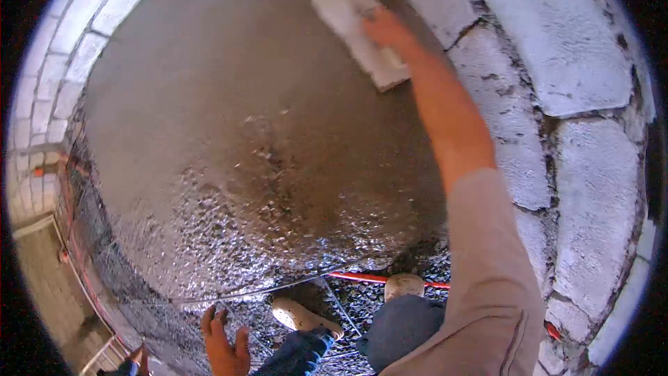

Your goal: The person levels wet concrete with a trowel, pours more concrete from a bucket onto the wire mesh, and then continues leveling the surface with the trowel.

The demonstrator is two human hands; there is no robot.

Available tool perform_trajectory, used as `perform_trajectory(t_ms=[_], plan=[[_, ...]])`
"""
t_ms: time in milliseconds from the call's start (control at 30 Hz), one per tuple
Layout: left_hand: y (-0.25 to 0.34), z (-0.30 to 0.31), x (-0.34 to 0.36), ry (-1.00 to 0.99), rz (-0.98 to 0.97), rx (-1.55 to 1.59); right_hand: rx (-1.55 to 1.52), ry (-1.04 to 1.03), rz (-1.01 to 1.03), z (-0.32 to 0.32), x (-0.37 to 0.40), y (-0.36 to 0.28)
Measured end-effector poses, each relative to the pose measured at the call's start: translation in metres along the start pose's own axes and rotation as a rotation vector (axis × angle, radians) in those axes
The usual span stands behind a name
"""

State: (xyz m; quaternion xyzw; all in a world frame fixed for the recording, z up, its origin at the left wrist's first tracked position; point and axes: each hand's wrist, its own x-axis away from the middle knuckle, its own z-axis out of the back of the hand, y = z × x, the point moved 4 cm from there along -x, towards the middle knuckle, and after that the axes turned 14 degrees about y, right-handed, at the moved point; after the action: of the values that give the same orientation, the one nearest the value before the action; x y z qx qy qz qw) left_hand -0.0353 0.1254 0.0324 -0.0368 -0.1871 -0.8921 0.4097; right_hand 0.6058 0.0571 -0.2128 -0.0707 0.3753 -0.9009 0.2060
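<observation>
Float (346,19) lies on wet concrete (174,63) at one o'clock, near blocks (497,97); right hand (388,30) has fingers clenched on it. Left hand (226,349), seven o'clock: fingers released, beside shoe (299,315).

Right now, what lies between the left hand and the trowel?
In the head view, a thin rod crosses near the left hand, then comes rough wet concrete, then smoother concrete up to the trowel.
</observation>
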Motion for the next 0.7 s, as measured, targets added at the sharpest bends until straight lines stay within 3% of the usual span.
perform_trajectory(t_ms=[100,267,333,400,600,633,700], plan=[[0.001,-0.005,0.000,-0.016,-0.088,-0.106,0.160,-0.053,0.398,-0.034,0.027,-0.037],[0.015,0.000,-0.003,-0.045,-0.059,-0.099,0.200,-0.001,0.226,-0.023,0.050,-0.057],[0.012,-0.004,-0.002,-0.029,-0.063,-0.089,0.181,0.028,0.019,0.009,0.039,-0.041],[0.008,-0.009,-0.002,-0.016,-0.063,-0.064,0.245,0.205,0.029,0.022,0.018,-0.007],[0.016,-0.004,-0.007,-0.046,-0.123,-0.135,0.426,0.148,0.065,0.053,0.011,0.033],[0.024,-0.004,-0.009,0.000,0.046,0.035,0.425,0.112,0.063,0.050,0.019,0.040],[0.032,0.004,-0.014,-0.015,-0.002,0.001,0.252,0.194,0.077,0.055,0.020,0.042]])
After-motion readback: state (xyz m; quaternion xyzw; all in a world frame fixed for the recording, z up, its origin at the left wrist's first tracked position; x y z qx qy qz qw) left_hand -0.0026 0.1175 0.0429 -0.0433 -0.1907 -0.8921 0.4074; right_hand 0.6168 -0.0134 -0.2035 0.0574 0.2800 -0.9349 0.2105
